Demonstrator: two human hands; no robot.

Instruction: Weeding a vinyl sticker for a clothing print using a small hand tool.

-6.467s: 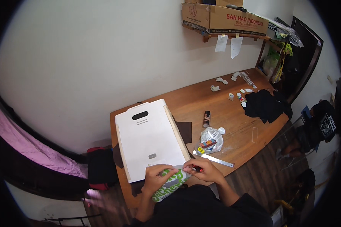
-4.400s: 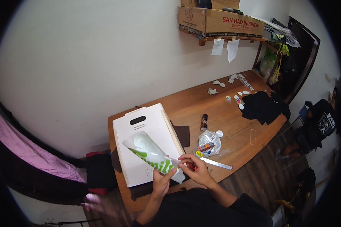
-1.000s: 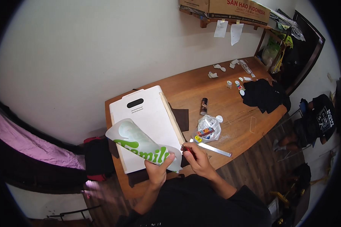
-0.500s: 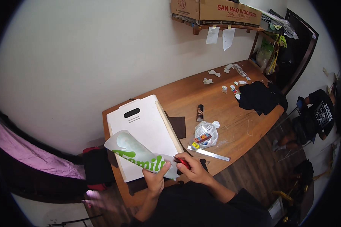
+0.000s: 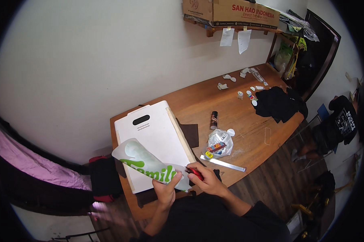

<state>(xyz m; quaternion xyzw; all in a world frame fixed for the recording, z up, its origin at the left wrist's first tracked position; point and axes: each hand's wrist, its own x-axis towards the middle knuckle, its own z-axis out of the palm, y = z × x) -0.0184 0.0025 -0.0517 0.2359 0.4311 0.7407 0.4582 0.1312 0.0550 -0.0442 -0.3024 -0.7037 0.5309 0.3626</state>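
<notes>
My left hand (image 5: 165, 191) is closed on the lower edge of a curled, translucent film sheet (image 5: 143, 155) with green lettering, its thumb lying on top. In my right hand (image 5: 208, 181) is a small red-and-black hand tool (image 5: 195, 173); its exact kind is hard to make out. The tool's dark tip meets the right-hand part of the film, close to my left thumb. Under the raised sheet lies a white heat press (image 5: 157, 133) with a dark oval handle slot, partly covered by the film.
On the wooden table (image 5: 246, 125) are a metal ruler (image 5: 226, 163), a plastic bag (image 5: 224, 141), a dark spray can (image 5: 213, 120), white scraps (image 5: 229, 78) and black cloth (image 5: 274, 105). A cardboard box (image 5: 244, 14) rests on a shelf above. Another person (image 5: 337, 123) sits at the right.
Both hands, the film and the tool stay almost still. The person at the right has shifted a little, showing more of a blue chair back.
</notes>
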